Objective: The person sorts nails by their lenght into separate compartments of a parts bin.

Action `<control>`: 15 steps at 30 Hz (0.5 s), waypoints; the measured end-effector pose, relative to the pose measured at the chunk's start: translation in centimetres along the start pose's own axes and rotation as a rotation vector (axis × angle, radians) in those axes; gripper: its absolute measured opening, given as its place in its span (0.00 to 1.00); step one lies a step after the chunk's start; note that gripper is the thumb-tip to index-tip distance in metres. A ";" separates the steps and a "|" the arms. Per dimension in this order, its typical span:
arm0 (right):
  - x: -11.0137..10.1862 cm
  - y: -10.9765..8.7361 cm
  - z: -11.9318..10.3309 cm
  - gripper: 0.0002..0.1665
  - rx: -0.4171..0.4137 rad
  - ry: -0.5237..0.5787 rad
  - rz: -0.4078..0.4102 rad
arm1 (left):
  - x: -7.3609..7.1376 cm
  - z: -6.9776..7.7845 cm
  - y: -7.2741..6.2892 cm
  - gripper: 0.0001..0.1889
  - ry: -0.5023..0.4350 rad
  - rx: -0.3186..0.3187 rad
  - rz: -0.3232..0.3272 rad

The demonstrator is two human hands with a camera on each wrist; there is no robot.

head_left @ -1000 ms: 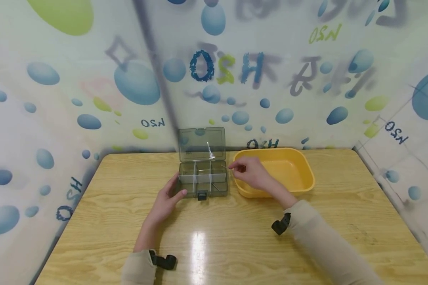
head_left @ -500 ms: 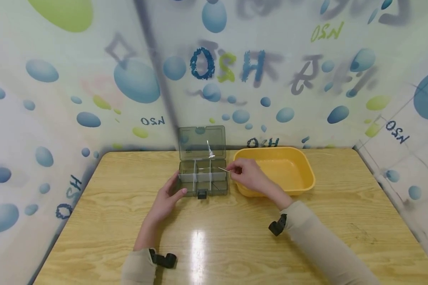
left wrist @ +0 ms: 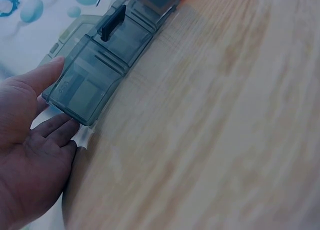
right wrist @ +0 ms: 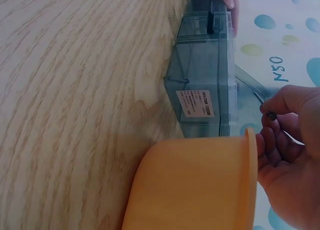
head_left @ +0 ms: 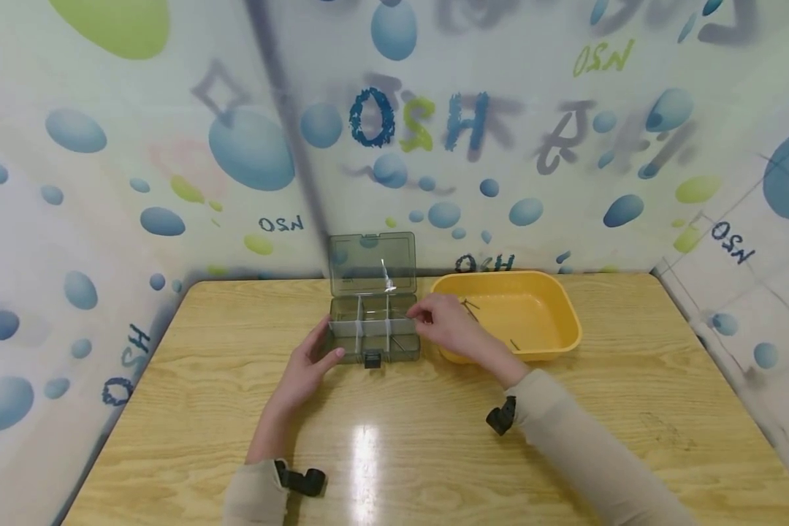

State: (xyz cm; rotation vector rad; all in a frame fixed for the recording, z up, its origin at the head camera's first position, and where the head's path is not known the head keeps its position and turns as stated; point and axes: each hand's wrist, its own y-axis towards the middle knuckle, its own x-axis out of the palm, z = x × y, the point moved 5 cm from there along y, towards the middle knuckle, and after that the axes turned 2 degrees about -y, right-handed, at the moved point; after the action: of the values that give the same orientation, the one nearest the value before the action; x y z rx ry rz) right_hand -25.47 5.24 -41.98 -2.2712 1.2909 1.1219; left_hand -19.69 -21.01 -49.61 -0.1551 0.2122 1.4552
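A grey see-through compartment box (head_left: 372,343) stands on the table with its lid (head_left: 372,264) raised at the back. My left hand (head_left: 305,372) holds its left end, thumb at the front edge and fingers along the side. Over the back right compartment, my right hand (head_left: 450,321) pinches a thin dark screw (right wrist: 265,102) between thumb and fingertips; its head shows in the right wrist view. Another screw (head_left: 397,342) lies in the front right compartment, and it also shows through the box wall in the right wrist view.
Right of the box stands a yellow plastic basin (head_left: 568,321), with several screws (head_left: 471,307) on its floor. Its left rim passes beneath my right hand. The wooden table (head_left: 434,438) meets a patterned wall (head_left: 532,183) just behind the box and basin.
My right hand has moved left from the basin's rim to over the box's right side, carrying the screw. Screws in the basin have come into sight. My left hand stays put.
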 end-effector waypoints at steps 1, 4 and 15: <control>0.1 0.1 -0.1 0.14 -0.008 -0.004 -0.001 | 0.0 0.0 0.0 0.37 -0.002 0.003 0.002; 0.2 0.2 -0.3 0.13 -0.018 -0.009 -0.002 | 0.0 0.0 -0.1 0.37 0.001 0.005 0.007; 0.5 -0.5 -0.3 0.12 -0.057 0.006 0.008 | 0.0 0.0 -0.1 0.38 0.019 -0.003 -0.001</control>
State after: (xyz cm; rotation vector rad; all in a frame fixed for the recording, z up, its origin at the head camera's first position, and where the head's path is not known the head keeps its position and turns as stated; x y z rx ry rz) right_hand -24.74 5.09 -42.19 -2.3134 1.2873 1.1707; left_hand -19.64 -21.04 -49.61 -0.1715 0.2255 1.4533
